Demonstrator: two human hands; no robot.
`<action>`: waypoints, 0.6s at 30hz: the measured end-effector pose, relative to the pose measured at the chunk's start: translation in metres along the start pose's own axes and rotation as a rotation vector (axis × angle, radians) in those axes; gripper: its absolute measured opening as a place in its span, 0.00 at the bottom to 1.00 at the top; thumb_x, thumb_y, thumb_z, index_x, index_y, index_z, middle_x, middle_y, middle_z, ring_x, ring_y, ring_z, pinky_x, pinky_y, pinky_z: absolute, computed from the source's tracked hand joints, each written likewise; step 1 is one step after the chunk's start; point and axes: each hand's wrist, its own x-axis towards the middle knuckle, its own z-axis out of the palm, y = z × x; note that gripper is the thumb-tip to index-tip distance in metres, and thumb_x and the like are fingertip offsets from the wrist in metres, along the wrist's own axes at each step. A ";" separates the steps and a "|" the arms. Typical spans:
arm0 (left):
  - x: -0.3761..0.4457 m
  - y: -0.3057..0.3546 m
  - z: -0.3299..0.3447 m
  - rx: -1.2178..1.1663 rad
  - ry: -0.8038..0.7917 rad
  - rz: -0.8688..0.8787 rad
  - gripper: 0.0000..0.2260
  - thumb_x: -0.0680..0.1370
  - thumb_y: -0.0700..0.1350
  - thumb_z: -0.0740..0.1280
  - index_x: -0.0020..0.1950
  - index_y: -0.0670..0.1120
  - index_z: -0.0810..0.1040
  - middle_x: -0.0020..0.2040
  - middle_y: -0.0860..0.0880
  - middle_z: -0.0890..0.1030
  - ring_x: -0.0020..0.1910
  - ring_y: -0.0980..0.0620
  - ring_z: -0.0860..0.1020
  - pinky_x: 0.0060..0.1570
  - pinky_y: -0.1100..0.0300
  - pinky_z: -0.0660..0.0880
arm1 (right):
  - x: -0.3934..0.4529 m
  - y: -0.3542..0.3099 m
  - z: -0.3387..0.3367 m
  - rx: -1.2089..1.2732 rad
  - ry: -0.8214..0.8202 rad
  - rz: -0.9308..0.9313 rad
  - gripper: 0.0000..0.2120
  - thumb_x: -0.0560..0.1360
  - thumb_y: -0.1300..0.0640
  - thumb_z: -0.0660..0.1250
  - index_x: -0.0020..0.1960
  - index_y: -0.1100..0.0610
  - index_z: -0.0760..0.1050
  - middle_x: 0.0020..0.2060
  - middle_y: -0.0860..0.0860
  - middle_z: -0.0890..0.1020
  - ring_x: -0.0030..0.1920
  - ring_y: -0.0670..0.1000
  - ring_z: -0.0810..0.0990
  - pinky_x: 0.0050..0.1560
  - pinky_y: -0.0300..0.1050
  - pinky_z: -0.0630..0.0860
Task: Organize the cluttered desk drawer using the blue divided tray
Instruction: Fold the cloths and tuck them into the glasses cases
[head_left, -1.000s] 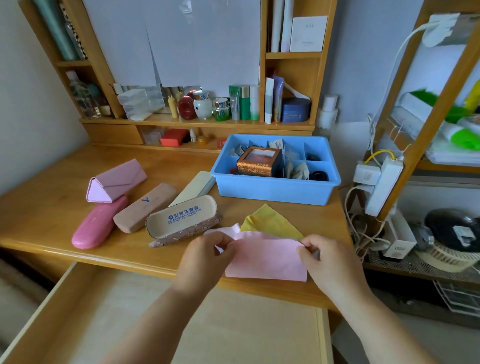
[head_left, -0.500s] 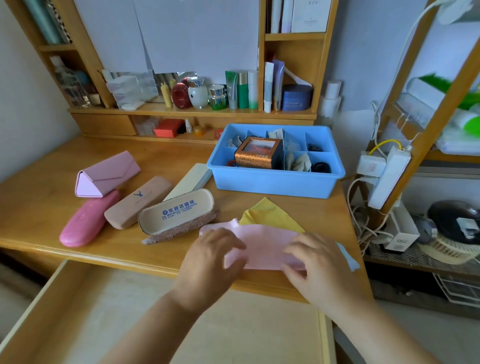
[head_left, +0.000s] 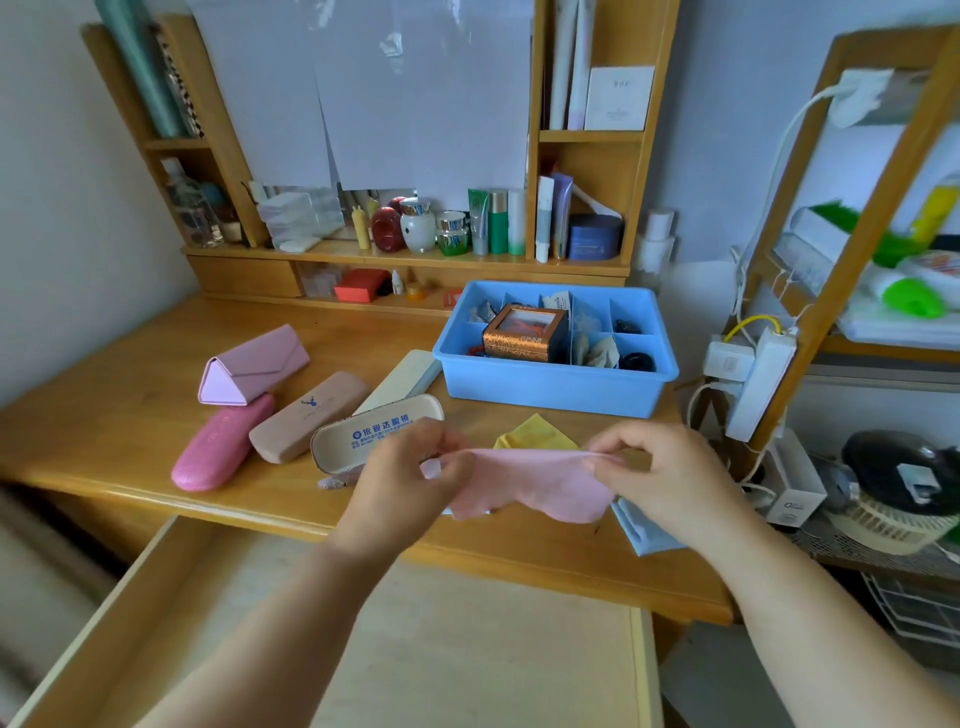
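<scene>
Counter (head_left: 130, 415): wooden, long axis left to right; its near edge runs above the open drawer (head_left: 441, 639), which is pulled out toward the viewer with its pale floor bare in view. Open counter surface lies at far left and between the cases and the shelf unit.

Blue divided tray (head_left: 550, 387): far right on the counter, long axis left to right, right end close to the counter's right edge. Compartments hold small items, among them a copper-coloured box (head_left: 522, 335) in the left-centre section.

Glasses cases, left of centre, long axes slanting from near-left to far-right: pink triangular case (head_left: 252, 364); glossy pink case (head_left: 221, 444) nearest the counter's front edge; tan case (head_left: 309, 415); pale flat case (head_left: 400, 382) touching the tray's left end; open cream case (head_left: 376, 434) with blue lettering.

Pink cloth (head_left: 530, 480): held above the counter's near-right part, stretched left to right, lower edge hanging loose. Half a second earlier it lay flat under both palms; now it is lifted.

Yellow cloth (head_left: 535, 434): flat, just behind the pink cloth. Light blue cloth (head_left: 641, 527): flat at the near-right, partly under the right hand.

Left hand (head_left: 410, 478): grip closed, pinching the pink cloth's left top edge.

Right hand (head_left: 670, 478): grip closed, pinching the right top edge.
</scene>
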 end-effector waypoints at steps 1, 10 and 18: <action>-0.003 0.004 -0.005 -0.181 -0.040 -0.091 0.05 0.68 0.51 0.66 0.37 0.51 0.79 0.34 0.55 0.80 0.35 0.59 0.76 0.37 0.65 0.71 | 0.000 -0.006 -0.005 0.166 -0.048 0.063 0.03 0.71 0.55 0.71 0.39 0.48 0.80 0.36 0.43 0.83 0.39 0.39 0.79 0.42 0.37 0.74; -0.067 -0.004 -0.022 -0.760 -0.054 -0.363 0.10 0.66 0.48 0.72 0.41 0.42 0.84 0.40 0.42 0.84 0.37 0.48 0.81 0.35 0.59 0.78 | -0.051 -0.020 0.023 1.081 -0.221 0.442 0.04 0.65 0.59 0.69 0.37 0.58 0.80 0.34 0.55 0.83 0.33 0.50 0.82 0.31 0.42 0.79; -0.112 -0.020 -0.030 -0.464 0.130 -0.429 0.06 0.74 0.41 0.71 0.39 0.39 0.80 0.36 0.43 0.82 0.36 0.47 0.78 0.40 0.50 0.78 | -0.083 -0.031 0.063 0.943 -0.106 0.596 0.04 0.74 0.65 0.67 0.42 0.59 0.77 0.35 0.54 0.83 0.34 0.51 0.81 0.33 0.42 0.79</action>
